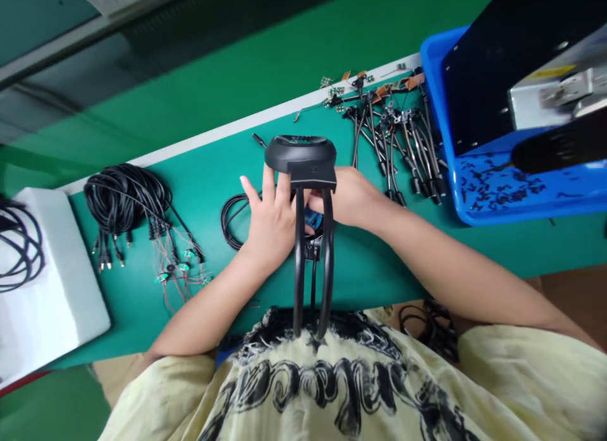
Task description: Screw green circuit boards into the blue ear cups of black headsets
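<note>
My left hand is over the green bench, its outer fingers spread. Its thumb and index finger close in beside a small round blue-and-black part. My right hand has its fingers curled in at the same part from the other side. What each hand grips is mostly hidden by a black ring-headed device on two curved stems. A coiled black cable rests beside and partly behind my left hand. Below the hands is a small black connector piece.
Bundled black cables with small green boards lie left, near a white foam tray. Several short black cable assemblies lie back right. A blue bin holding small black bits stands right, beside a black machine.
</note>
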The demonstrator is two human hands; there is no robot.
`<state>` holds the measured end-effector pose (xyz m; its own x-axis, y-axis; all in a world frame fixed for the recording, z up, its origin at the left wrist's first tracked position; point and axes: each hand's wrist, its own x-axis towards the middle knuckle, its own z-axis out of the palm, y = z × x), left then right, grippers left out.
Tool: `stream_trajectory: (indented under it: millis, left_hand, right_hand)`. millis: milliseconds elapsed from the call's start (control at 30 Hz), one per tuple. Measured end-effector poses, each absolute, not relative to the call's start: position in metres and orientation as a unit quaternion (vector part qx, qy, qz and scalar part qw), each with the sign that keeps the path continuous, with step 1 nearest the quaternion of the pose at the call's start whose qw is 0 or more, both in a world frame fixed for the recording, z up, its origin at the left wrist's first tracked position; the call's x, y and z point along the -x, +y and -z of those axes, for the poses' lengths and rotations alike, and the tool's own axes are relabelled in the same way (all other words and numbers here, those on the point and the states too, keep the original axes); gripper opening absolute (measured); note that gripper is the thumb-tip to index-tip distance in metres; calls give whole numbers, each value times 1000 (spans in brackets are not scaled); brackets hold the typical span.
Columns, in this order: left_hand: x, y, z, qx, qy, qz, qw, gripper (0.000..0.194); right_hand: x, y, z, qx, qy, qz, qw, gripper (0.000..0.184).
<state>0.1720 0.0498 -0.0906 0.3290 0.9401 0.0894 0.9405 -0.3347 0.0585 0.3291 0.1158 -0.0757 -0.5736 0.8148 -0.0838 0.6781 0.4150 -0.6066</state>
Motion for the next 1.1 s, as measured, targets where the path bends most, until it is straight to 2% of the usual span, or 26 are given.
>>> stream_trajectory:
  millis: [133, 233, 333, 467, 600, 700, 767, 900, 1100]
  left_hand:
    - [-171, 49, 89, 811, -585, 17, 2, 88]
    - [-171, 47, 91, 801, -599, 15, 15, 94]
    - [-171, 46, 93, 798, -602, 24, 22, 97]
    - [-169, 45, 96, 795, -606, 24, 24, 100]
    - [-165, 42, 100, 788, -615, 23, 15, 106]
    - [-164, 42, 101, 787, -616, 19, 10, 108]
    - [-164, 42, 101, 788, -616, 14, 8, 109]
    - [-166, 44, 100, 787, -617, -2, 6, 109]
    - [-166, 44, 100, 779, -627, -18, 3, 109]
  right_hand:
    - [-327, 132, 84, 481, -743, -426, 186, 3]
    - [-324, 137, 92, 483, -608, -578, 252, 13]
    - [-324, 137, 98, 466, -532, -647, 287, 18]
    - [-330, 132, 95, 441, -540, -658, 284, 23]
    - [-334, 127, 82, 432, -549, -687, 197, 30]
    - [-334, 126, 78, 414, -548, -712, 148, 19]
    - [-332, 129, 81, 424, -559, -693, 167, 13]
    - [-329, 140, 95, 478, -562, -630, 243, 13]
    - [-329, 147, 107, 545, -574, -559, 246, 10]
